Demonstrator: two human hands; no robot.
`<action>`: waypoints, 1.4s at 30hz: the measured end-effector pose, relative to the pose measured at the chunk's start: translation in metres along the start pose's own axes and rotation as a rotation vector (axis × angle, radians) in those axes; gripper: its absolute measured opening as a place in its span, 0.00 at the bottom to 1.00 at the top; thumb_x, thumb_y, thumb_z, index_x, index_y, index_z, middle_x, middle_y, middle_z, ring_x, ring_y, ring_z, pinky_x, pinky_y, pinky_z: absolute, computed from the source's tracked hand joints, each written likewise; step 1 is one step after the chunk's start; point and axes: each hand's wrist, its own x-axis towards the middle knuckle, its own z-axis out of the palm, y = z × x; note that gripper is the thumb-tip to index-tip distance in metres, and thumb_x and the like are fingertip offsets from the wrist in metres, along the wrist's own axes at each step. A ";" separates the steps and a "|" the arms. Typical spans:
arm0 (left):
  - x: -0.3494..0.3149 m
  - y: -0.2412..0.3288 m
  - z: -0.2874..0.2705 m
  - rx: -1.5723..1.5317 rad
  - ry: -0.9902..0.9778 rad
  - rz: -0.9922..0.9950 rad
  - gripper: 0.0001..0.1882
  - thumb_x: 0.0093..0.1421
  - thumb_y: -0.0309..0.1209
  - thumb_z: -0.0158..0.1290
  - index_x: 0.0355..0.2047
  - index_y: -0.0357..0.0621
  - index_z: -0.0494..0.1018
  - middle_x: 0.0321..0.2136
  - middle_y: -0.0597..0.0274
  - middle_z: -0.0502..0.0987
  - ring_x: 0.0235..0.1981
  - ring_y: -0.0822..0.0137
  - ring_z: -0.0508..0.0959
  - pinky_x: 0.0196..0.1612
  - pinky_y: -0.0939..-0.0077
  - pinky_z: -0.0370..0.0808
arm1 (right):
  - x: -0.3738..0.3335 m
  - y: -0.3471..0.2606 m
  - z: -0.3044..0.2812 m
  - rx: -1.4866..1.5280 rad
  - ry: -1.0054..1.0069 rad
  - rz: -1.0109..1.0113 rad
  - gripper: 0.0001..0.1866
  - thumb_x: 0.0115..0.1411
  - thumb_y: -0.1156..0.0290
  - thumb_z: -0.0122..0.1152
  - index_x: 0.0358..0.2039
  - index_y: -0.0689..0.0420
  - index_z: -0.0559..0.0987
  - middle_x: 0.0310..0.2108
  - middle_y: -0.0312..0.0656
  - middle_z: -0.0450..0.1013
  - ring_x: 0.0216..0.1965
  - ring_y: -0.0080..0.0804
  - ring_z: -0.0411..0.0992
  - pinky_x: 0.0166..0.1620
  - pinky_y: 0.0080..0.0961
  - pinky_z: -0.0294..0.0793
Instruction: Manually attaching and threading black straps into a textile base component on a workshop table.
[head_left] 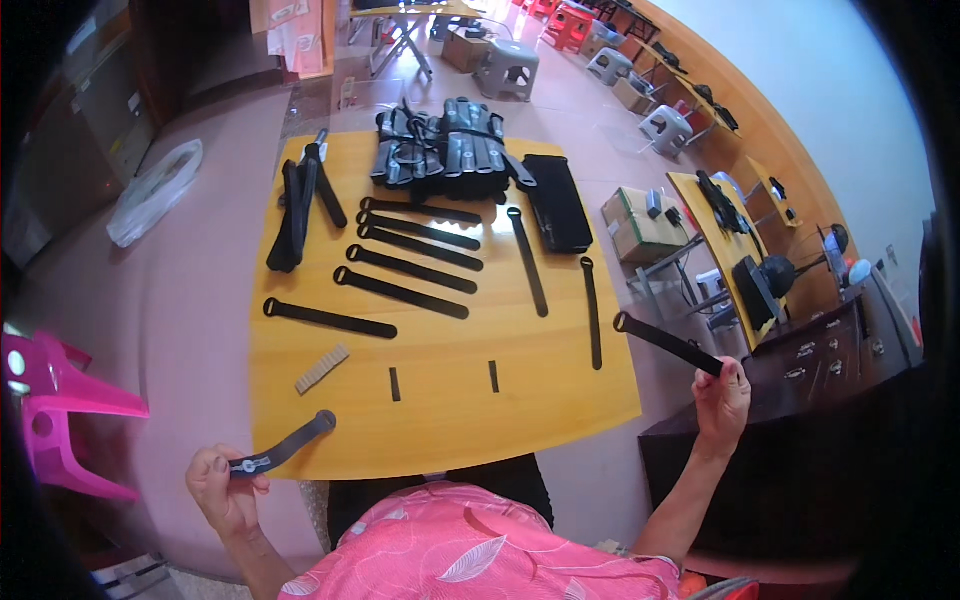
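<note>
through the head camera i see the left hand (222, 485) closed on one end of a grey strap (287, 449) at the near left corner of the tabletop (450, 430); the right hand (724, 398) pinches a black strap (668, 343) beyond the right edge. each grip hides the held end. the bundled straps (468, 152) overlap, uncountable to me. pale print marks the grey strap, too small to read.

Left hand (222, 490) pinching, fingers (262, 485) curled, right hand (722, 408) farther out and higher, thumb (731, 372) pressed to fingers, bare forearms (692, 505) spread wide
</note>
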 end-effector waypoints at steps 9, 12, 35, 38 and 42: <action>-0.009 -0.009 0.038 0.007 -0.137 -0.103 0.11 0.63 0.29 0.45 0.30 0.31 0.70 0.19 0.50 0.75 0.13 0.63 0.75 0.14 0.73 0.73 | 0.036 0.050 0.007 -0.104 0.417 0.220 0.11 0.59 0.78 0.59 0.43 0.64 0.76 0.27 0.41 0.76 0.25 0.27 0.75 0.25 0.16 0.75; -0.015 -0.008 0.043 0.022 -0.091 -0.106 0.10 0.63 0.30 0.47 0.28 0.34 0.68 0.18 0.52 0.74 0.11 0.64 0.74 0.12 0.75 0.71 | 0.024 0.082 0.006 -0.128 0.504 0.247 0.08 0.60 0.79 0.57 0.41 0.64 0.74 0.24 0.39 0.73 0.22 0.25 0.73 0.24 0.16 0.73; -0.028 0.002 0.078 -0.032 -0.242 -0.126 0.09 0.62 0.26 0.51 0.29 0.30 0.72 0.26 0.47 0.77 0.19 0.61 0.79 0.21 0.72 0.78 | -0.066 0.085 0.095 -1.127 -0.161 -0.220 0.14 0.53 0.75 0.63 0.41 0.64 0.76 0.31 0.48 0.72 0.31 0.44 0.72 0.35 0.37 0.73; -0.038 0.002 0.107 0.055 -0.399 -0.179 0.08 0.62 0.25 0.52 0.29 0.31 0.73 0.28 0.48 0.78 0.23 0.61 0.80 0.28 0.73 0.78 | -0.095 0.075 0.181 -0.756 -0.672 -0.389 0.17 0.50 0.77 0.64 0.42 0.64 0.76 0.27 0.47 0.72 0.27 0.44 0.72 0.30 0.36 0.72; -0.036 0.001 0.127 0.341 -0.789 0.051 0.05 0.62 0.24 0.52 0.33 0.34 0.74 0.34 0.50 0.78 0.34 0.65 0.79 0.37 0.78 0.75 | -0.107 0.099 0.224 -0.662 -0.872 -0.460 0.21 0.47 0.78 0.66 0.44 0.65 0.75 0.27 0.49 0.72 0.27 0.44 0.72 0.29 0.35 0.72</action>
